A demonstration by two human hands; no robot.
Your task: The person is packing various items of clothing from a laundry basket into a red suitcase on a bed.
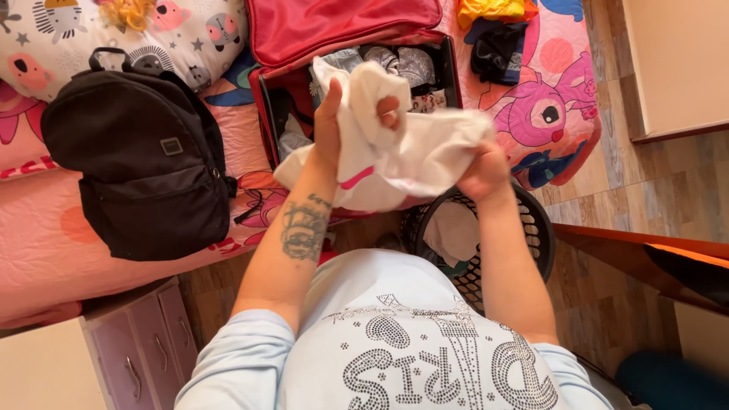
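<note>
A white garment [425, 156] with a small pink trim is bunched between both my hands, held up over the bed's edge. My left hand [334, 121] grips its upper part, fingers wrapped into the cloth. My right hand [480, 171] clutches the lower right part from underneath. Just behind the garment lies an open red suitcase [334, 30] with folded clothes packed inside. Below my hands stands a round black laundry basket [541, 235] with pale cloth in it.
A black backpack [144, 152] lies on the pink bedspread at left, by a patterned pillow [76, 38]. Yellow and dark clothes [497, 34] sit at the bed's top right. A small pink drawer unit [144, 349] stands lower left; an orange-edged wooden furniture piece [653, 254] juts in at right.
</note>
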